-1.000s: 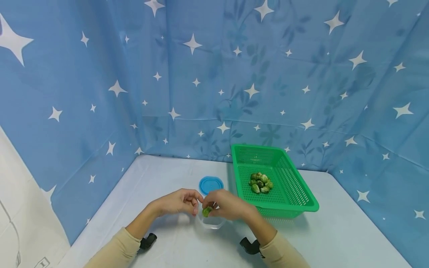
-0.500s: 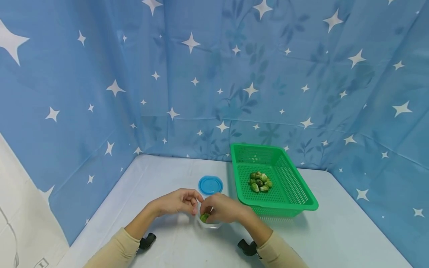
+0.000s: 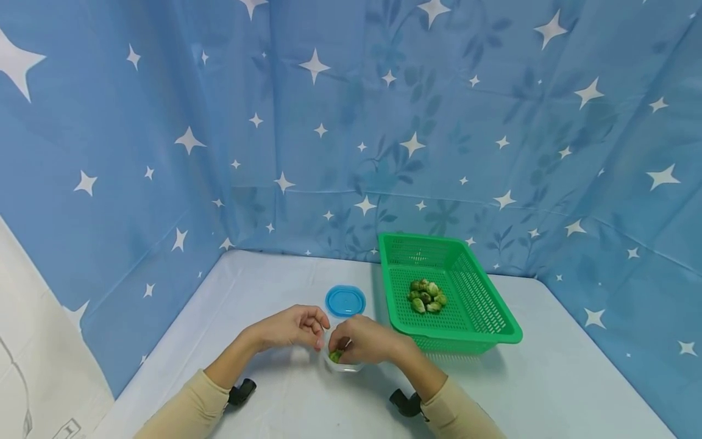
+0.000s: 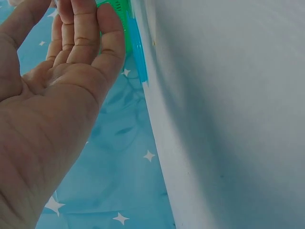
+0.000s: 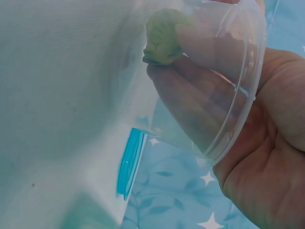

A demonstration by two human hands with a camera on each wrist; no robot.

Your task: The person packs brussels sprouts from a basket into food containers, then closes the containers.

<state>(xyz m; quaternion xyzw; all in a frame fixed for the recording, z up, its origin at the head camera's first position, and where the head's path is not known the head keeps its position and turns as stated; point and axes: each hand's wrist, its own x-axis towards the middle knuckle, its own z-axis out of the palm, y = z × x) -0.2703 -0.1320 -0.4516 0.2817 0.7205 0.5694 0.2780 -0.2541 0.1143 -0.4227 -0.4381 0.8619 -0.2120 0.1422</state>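
A sprout, green and leafy like a Brussels sprout [image 5: 164, 38], sits low inside a clear plastic container [image 3: 348, 368]. My right hand [image 3: 368, 341] reaches down into the container and pinches the sprout, seen through the wall in the right wrist view. At the container's left side, my left hand [image 3: 293, 327] has thumb and fingers curled at the rim and holds it; the fingertips are cut off in the left wrist view, where the palm [image 4: 71, 95] shows. Several more Brussels sprouts [image 3: 426, 296] lie in the green basket [image 3: 477, 299].
A blue lid [image 3: 345, 301] lies on the white tabletop [image 3: 274, 274] just behind the container. The green basket stands to the right, close behind my right forearm. A blue curtain [image 3: 307, 134] with white stars closes off the back and sides.
My right hand has lowered the sprout deeper into the container over the first half second, then stayed about there. My left hand has hardly moved.
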